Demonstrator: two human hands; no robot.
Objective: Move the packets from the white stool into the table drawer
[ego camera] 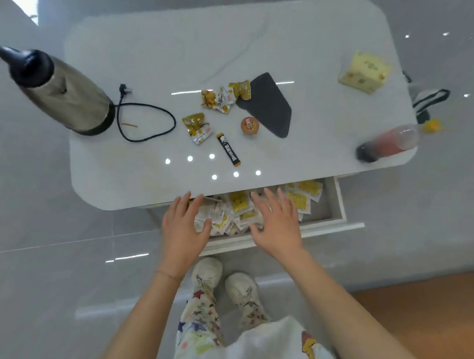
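The white table's drawer (338,203) stands pulled out toward me, filled with several yellow-and-white packets (238,204). My left hand (185,226) lies flat with spread fingers over the packets at the drawer's left end. My right hand (277,221) is also spread flat, palm down, over the packets in the drawer's middle. Neither hand grips anything. The white stool is not in view.
On the white table top (154,61) stand a steel kettle (59,91) with a black cord (147,122), a few snack packets (197,126), a black sachet (228,149), a dark mat (269,106), a yellow box (364,73) and a pink bottle (387,142). My feet are below the drawer.
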